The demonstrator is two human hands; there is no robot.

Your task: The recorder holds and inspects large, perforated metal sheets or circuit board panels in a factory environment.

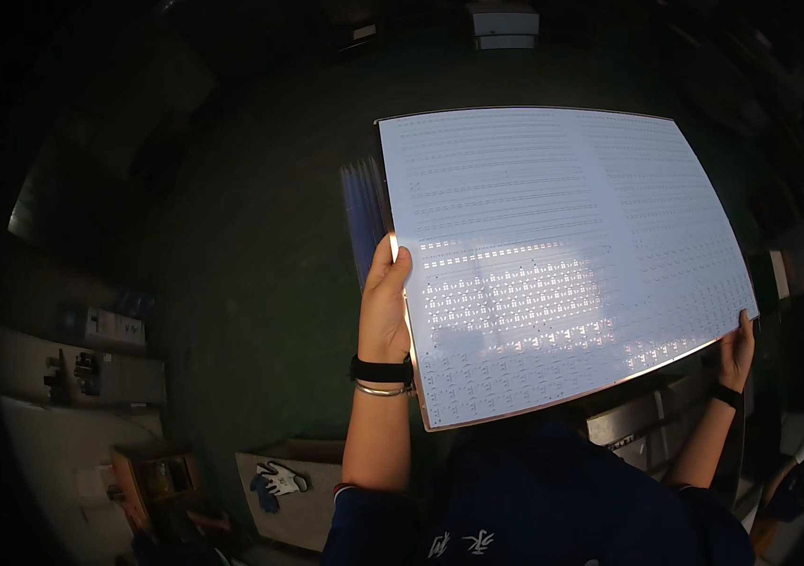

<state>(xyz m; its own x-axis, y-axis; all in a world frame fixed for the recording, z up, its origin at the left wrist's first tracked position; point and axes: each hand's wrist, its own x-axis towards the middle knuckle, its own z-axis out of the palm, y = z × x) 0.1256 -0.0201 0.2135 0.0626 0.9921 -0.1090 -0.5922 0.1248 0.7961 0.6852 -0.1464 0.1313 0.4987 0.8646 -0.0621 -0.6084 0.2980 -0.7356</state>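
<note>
My left hand (386,294) grips the sheet (515,208) by its left edge, my right hand (737,351) its lower-right corner; seemingly inspecting, any tilt calls for even support.

The room is dim, its outer parts sinking into near-black. A dark green floor (251,217) spreads to the left of the left fingers (403,262) and away beyond them. Far past the fingers stands a pale boxy unit (504,24). Well to the left of the left fingers, and nearer the body, is a pale grey counter (138,382), with a brown open-fronted cabinet (131,476) closer in. A greyish box (312,524) sits between that cabinet and the body. Out left, a bright patch (26,209) glows, its source unclear.
</note>
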